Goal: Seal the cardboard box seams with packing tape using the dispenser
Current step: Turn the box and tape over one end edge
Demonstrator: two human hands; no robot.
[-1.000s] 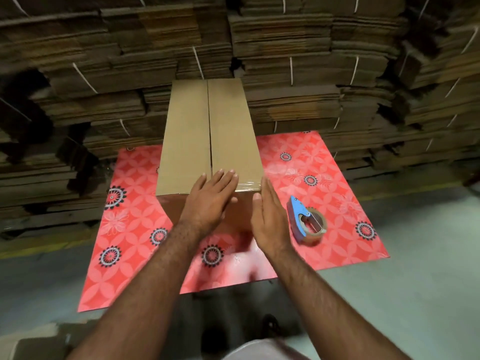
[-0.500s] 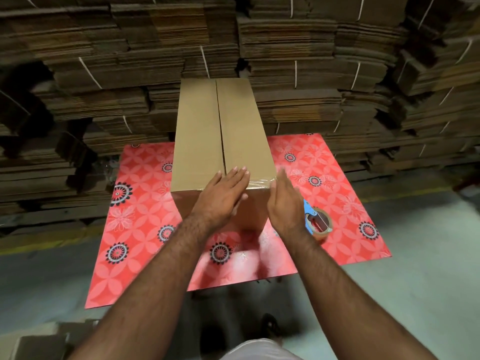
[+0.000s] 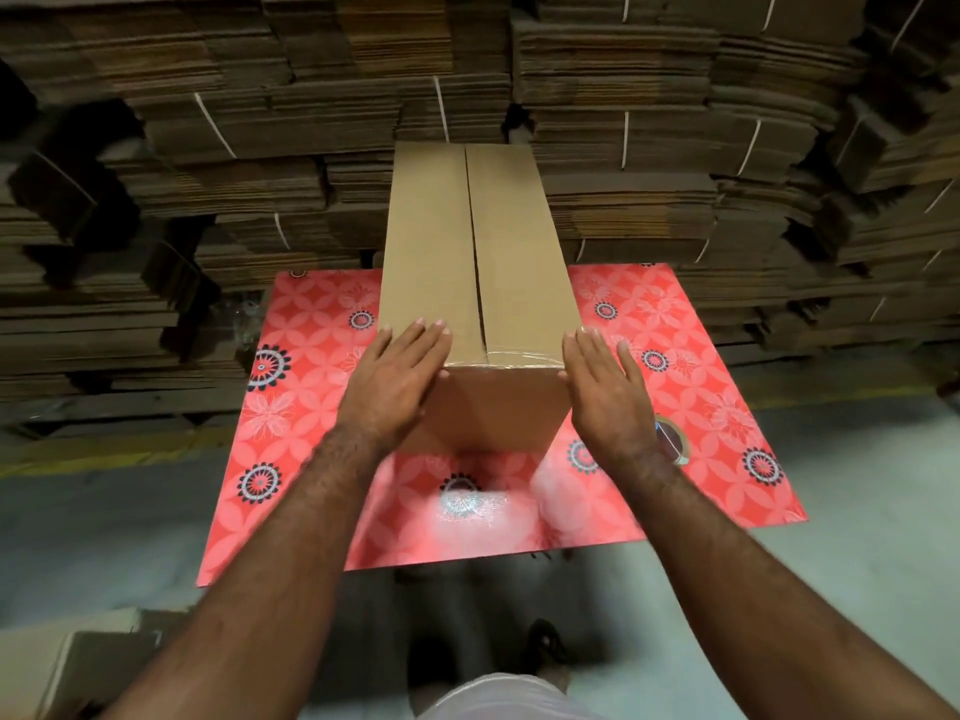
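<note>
Now your left hand (image 3: 397, 379) and right hand (image 3: 605, 389), fingers (image 3: 428, 337) wide, press the box (image 3: 475, 262); next grab the tape dispenser (image 3: 672, 444) for the long seam (image 3: 474, 241).

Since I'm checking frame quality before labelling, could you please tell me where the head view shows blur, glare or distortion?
Head view: motion blur smears the left hand and forearm; glare whitens the glossy red floral mat below the brown cardboard box; wide-angle distortion bows the stacked flattened cartons; the right hand hides most of the tape dispenser.
</note>
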